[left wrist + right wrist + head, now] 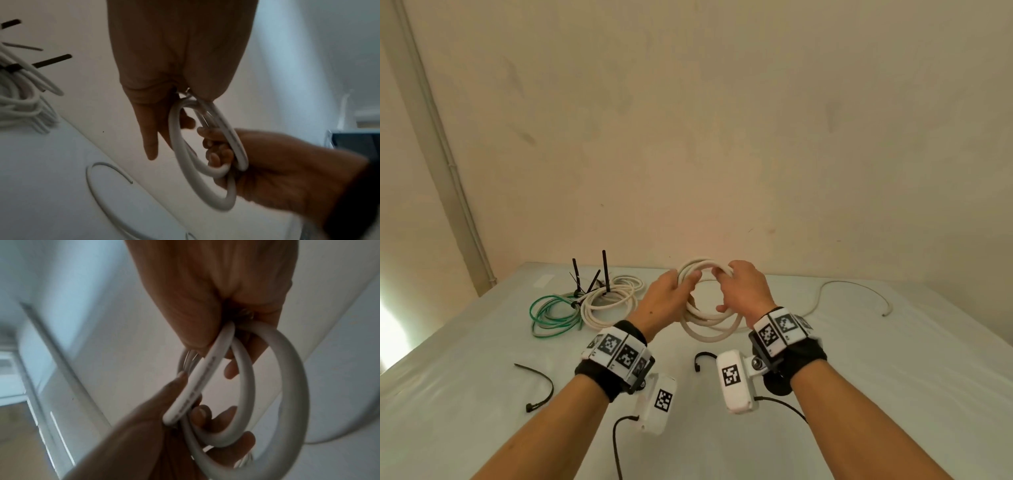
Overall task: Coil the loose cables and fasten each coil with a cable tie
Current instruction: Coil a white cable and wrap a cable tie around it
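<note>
Both hands hold a thick white cable coil (709,325) upright above the table's middle. My left hand (674,291) grips the coil's left side, the thumb lying across the strands. My right hand (739,287) grips the top right, fingers curled over the loops. The left wrist view shows the coil (205,172) between my left hand (180,65) above and my right hand (277,170) below. In the right wrist view my right hand (216,288) pinches the loops (287,369), and the left hand's fingers (203,415) curl round them. The cable's loose tail (852,283) trails right across the table.
A green coil (551,311) and a white coil (609,298), both bound with black ties that stick up, lie at the back left. Two loose black cable ties (541,383) (703,358) lie near my wrists. The white table (893,377) meets a wall behind.
</note>
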`<state>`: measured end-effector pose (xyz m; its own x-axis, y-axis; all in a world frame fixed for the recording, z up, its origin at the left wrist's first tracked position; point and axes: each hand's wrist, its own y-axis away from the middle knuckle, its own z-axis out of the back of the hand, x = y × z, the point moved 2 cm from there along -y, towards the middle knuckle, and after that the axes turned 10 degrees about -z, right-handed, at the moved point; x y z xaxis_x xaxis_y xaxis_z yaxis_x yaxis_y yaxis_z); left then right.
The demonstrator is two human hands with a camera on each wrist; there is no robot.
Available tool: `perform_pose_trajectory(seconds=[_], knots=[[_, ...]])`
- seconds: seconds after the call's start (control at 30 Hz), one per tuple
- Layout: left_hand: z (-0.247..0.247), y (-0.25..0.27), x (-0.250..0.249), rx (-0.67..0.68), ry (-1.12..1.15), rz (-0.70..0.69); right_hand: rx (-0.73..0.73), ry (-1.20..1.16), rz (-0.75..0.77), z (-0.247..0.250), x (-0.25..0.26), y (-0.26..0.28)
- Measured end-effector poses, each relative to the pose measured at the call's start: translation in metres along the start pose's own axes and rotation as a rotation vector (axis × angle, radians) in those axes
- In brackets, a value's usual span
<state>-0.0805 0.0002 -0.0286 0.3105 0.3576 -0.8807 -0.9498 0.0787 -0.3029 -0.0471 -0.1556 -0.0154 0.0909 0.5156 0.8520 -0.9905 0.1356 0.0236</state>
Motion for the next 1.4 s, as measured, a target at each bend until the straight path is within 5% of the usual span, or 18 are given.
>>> perform_pose_trajectory(seconds=[0.13,0.3,0.4,0.5,0.67,0.77,0.97,1.1,1.23,1.4], knots=[[0.003,0.0,-0.001,0.114,0.219,0.054,0.202,-0.317,-0.051,0.008,-0.005,0.002],[0.017,-0.008,-0.003,0.293,-0.106,0.108,0.385,-0.29,-0.035,0.02,-0.009,0.005],[0.021,-0.012,-0.011,0.394,0.039,0.085,0.438,-0.383,-0.064,0.021,-0.007,0.009],[0.013,-0.011,-0.016,0.223,0.451,0.037,0.38,-0.489,-0.022,0.016,-0.002,0.01],[-0.006,-0.01,-0.014,-0.002,0.74,0.043,0.239,-0.518,0.027,0.012,0.003,0.008],[-0.009,-0.007,-0.019,-0.002,0.956,0.143,0.231,-0.58,0.019,0.008,0.002,0.009],[-0.001,-0.01,-0.011,-0.07,0.969,0.263,0.458,-0.76,-0.084,0.006,0.01,0.019],[0.004,-0.006,-0.007,0.118,1.095,0.267,0.441,-0.705,-0.099,0.01,0.012,0.016],[0.025,0.0,-0.001,0.34,0.965,0.274,0.426,-0.523,-0.015,0.013,0.006,0.017],[0.016,-0.003,-0.015,0.116,0.535,0.238,0.402,-0.483,0.008,0.0,0.004,0.019]])
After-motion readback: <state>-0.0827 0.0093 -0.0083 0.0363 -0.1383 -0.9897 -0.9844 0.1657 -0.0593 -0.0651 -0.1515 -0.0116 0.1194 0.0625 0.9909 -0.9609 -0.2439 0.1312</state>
